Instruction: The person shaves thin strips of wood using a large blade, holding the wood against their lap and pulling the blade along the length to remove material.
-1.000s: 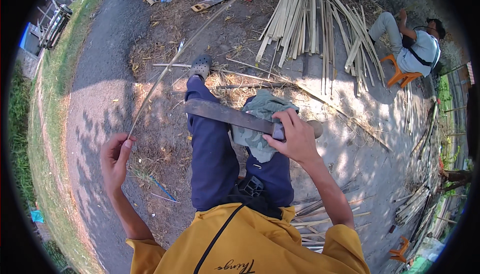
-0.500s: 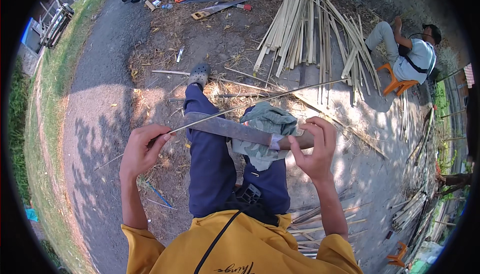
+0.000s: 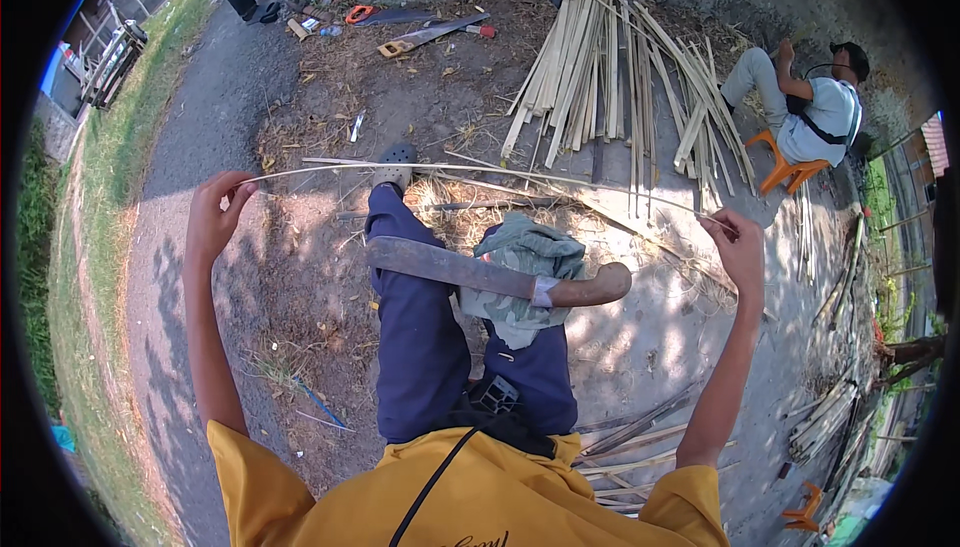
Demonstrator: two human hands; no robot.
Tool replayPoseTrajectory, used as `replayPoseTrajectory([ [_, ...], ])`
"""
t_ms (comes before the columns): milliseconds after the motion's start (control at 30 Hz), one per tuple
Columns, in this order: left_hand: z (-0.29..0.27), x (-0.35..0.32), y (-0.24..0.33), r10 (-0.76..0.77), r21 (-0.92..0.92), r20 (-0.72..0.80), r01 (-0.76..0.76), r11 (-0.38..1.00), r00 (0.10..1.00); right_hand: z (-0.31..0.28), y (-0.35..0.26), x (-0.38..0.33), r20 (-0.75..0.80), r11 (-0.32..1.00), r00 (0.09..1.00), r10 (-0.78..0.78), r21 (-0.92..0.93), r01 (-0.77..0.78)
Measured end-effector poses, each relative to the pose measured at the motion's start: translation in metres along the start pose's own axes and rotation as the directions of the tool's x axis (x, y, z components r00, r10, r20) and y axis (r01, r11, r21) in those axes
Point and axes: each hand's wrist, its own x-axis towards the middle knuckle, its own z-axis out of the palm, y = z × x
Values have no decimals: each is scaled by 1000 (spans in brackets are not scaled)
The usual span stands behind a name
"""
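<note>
A long, thin bamboo strip (image 3: pixel 480 169) stretches across in front of me, bowed slightly upward. Its left end is pinched between the thumb and fingers of my left hand (image 3: pixel 218 209). My right hand (image 3: pixel 735 247) grips the other end, out to the right. Across my lap rests a machete (image 3: pixel 450 269), its dark blade over my left thigh and its curved wooden handle pointing right. Beneath the handle end, a camouflage cloth (image 3: pixel 512 322) covers my right knee. Neither hand touches the machete.
A large pile of split bamboo strips (image 3: pixel 590 67) lies ahead on the right. Beyond it a person (image 3: pixel 815 112) sits on an orange stool (image 3: pixel 790 165). Handsaws (image 3: pixel 430 35) lie far ahead. More strips (image 3: pixel 640 457) are on the ground by my right hip.
My right hand has moved from beside the machete handle to the strip's far end. My left hand has gone outward and forward, and the strip now lies nearly level between them.
</note>
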Motion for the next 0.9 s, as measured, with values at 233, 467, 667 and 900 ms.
replayPoseTrajectory([
  [233, 47, 11, -67, -234, 63, -11, 234, 970, 972, 9, 24, 25, -13, 949, 962, 273, -162, -272],
  [467, 143, -12, -59, -420, -75, 4, 419, 905, 908, 55, 26, 31, 165, 660, 957, 240, 695, -285],
  [667, 161, -20, -44, -474, -224, 55, 473, 852, 879, 81, 11, 35, 128, 557, 953, 273, 787, -265],
  [900, 152, -18, -41, -494, -218, 39, 490, 844, 868, 81, 16, 37, 94, 578, 962, 258, 782, -232],
])
